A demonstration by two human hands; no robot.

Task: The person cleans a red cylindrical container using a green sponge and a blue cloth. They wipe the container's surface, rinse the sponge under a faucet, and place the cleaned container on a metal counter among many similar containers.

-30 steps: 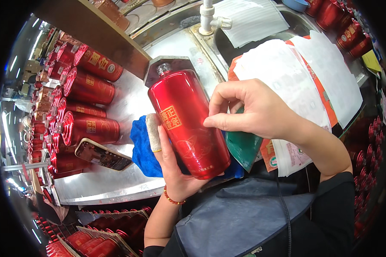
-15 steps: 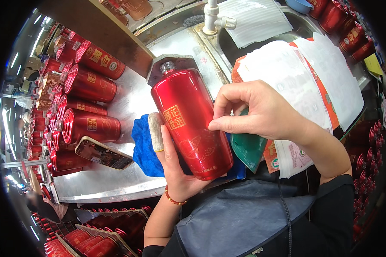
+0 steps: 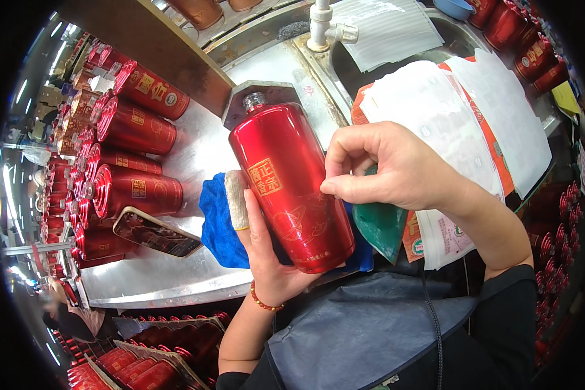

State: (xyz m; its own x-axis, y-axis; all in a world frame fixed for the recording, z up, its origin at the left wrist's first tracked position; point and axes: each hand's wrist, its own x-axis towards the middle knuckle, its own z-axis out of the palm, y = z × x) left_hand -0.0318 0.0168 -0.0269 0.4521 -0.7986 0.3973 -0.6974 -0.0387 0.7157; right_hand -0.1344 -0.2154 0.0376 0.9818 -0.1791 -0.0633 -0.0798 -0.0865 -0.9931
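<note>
A glossy red bottle (image 3: pixel 286 175) with a gold square emblem lies tilted before me, its bare neck pointing away, against a grey angular block (image 3: pixel 231 107). My left hand (image 3: pixel 270 260) holds its lower left side; a pale cloth finger cover (image 3: pixel 236 198) wraps one finger. At the bottle's right side my right hand (image 3: pixel 380 166) pinches thumb and forefinger together, fingertips at the surface. Whatever they pinch, if anything, is too small to see. Below that hand is a green plastic piece (image 3: pixel 380 231), partly covered. Blue cloth (image 3: pixel 220 224) lies under the bottle.
Several red bottles (image 3: pixel 136 127) stand at the left beside a propped phone (image 3: pixel 156 232). Printed white sheets (image 3: pixel 435 123) lie at the right, near a sink with a white tap (image 3: pixel 320 29). A brown board (image 3: pixel 149 52) slants across the far left. More bottles (image 3: pixel 143 370) fill crates below.
The bottle and both hands stay almost in place; my right fingertips shift very slightly right. At the far edge, the copper-coloured containers have moved. A background person at the left has shifted.
</note>
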